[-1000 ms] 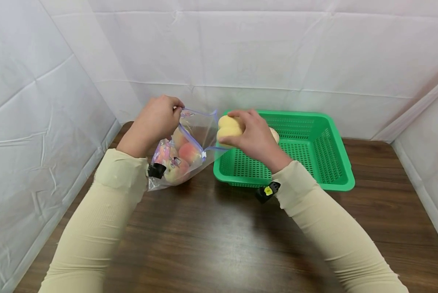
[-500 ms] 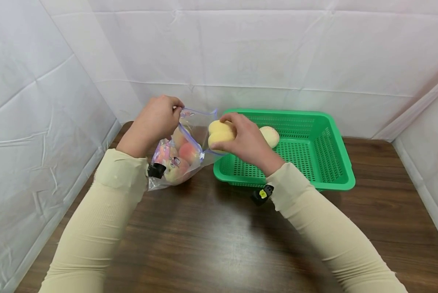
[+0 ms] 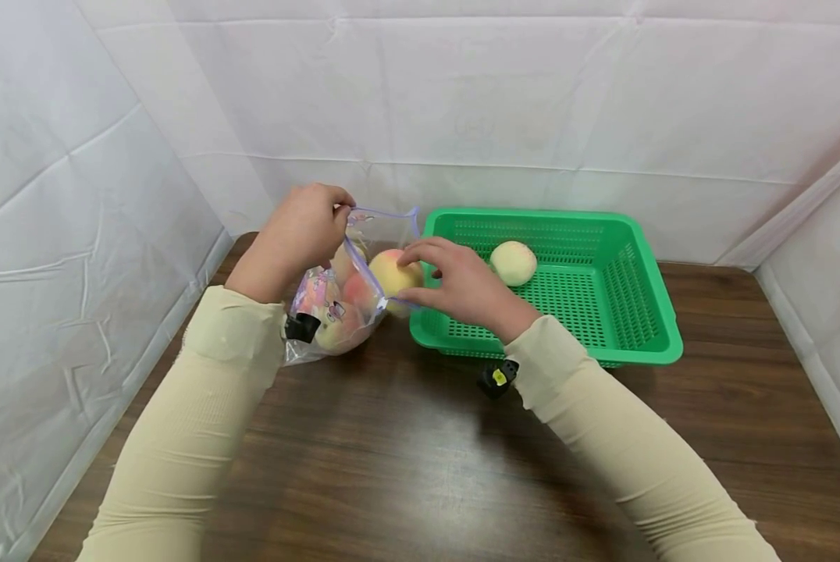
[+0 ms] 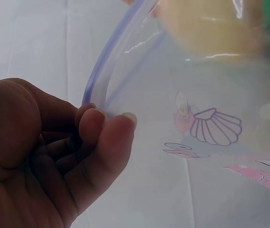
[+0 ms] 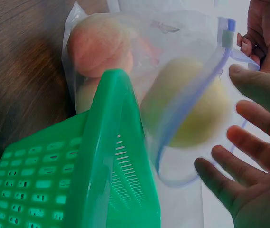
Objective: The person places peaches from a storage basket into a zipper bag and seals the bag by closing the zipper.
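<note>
My left hand (image 3: 307,226) pinches the rim of a clear zip bag (image 4: 139,80) between thumb and fingertip, keeping its mouth spread. The bag has a purple zip edge, a white slider and printed shells. Several peaches (image 5: 99,45), pink and yellow, lie in its lower part. One yellow peach (image 3: 394,272) with a pink blush is just inside the mouth. My right hand (image 3: 458,282) is at the mouth beside that peach. In the right wrist view its fingers (image 5: 251,142) are spread and apart from the fruit.
A green perforated basket (image 3: 659,312) stands right of the bag, its left end close to the bag's mouth. One pale peach (image 3: 514,263) lies in it. Both stand on a dark wooden table (image 3: 392,453). White cloth walls (image 3: 490,94) rise behind and at the sides.
The right hand carried the yellow peach leftward and down into the bag's mouth, then let it go. The pale peach in the basket came into fuller view. The left hand stayed put.
</note>
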`<state>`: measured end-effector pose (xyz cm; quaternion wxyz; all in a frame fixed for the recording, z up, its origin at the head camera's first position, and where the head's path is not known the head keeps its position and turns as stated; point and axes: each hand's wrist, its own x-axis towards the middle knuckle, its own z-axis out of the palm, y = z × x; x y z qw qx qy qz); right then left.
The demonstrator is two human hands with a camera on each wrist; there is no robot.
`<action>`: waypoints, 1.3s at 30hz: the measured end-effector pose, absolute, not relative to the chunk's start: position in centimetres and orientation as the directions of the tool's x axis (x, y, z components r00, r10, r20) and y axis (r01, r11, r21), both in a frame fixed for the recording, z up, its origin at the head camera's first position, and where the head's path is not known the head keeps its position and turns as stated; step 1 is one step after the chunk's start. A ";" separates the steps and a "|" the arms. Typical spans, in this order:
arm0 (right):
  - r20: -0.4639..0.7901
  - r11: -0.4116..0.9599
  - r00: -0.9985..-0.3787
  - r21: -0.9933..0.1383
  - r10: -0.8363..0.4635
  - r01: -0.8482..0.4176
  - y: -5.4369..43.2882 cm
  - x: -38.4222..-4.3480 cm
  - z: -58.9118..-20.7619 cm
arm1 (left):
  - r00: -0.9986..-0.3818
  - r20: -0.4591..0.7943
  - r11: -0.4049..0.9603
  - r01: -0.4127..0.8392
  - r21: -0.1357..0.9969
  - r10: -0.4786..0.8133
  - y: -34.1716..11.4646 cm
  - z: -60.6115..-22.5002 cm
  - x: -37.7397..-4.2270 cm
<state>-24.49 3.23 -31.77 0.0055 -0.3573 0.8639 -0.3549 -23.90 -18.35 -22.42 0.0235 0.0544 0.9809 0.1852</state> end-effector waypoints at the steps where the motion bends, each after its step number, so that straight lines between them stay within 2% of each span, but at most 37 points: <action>1: 0.233 0.493 -0.743 -0.620 -0.627 -0.610 3.2 -24.5 -31.8 | -0.993 -0.030 0.924 0.095 0.370 0.114 -18.4 -22.4 -23.9; 15: 0.260 0.507 -0.757 -0.610 -0.599 -0.610 4.2 -24.6 -31.7 | -0.993 -0.031 0.921 0.098 0.377 0.118 -18.8 -22.4 -23.8; 18: 0.235 0.548 -0.791 -0.611 -0.564 -0.572 4.6 -24.9 -31.8 | -0.993 -0.023 0.920 0.101 0.378 0.119 -18.8 -22.4 -23.8; 21: 0.193 0.597 -0.850 -0.637 -0.490 -0.488 4.9 -25.5 -32.2 | -0.993 -0.011 0.921 0.108 0.374 0.121 -18.9 -22.4 -23.8; 25: 0.070 0.668 -0.912 -0.660 -0.403 -0.346 5.3 -26.3 -33.2 | -0.993 -0.008 0.923 0.107 0.370 0.119 -18.9 -22.4 -23.7; 27: -0.020 0.703 -0.911 -0.643 -0.412 -0.304 5.4 -26.7 -33.7 | -0.993 -0.008 0.923 0.106 0.370 0.117 -19.0 -22.3 -23.6; 31: -0.142 0.722 -0.851 -0.610 -0.505 -0.327 5.1 -27.4 -34.5 | -0.993 0.005 0.921 0.110 0.374 0.117 -19.1 -22.4 -23.6; 34: -0.109 0.684 -0.827 -0.628 -0.551 -0.372 4.7 -27.5 -34.7 | -0.993 0.038 0.915 0.114 0.388 0.108 -19.3 -22.5 -23.5; 39: 0.007 0.584 -0.839 -0.715 -0.544 -0.384 3.6 -26.7 -32.6 | -0.985 0.166 0.916 0.116 0.384 0.055 -20.7 -22.5 -23.4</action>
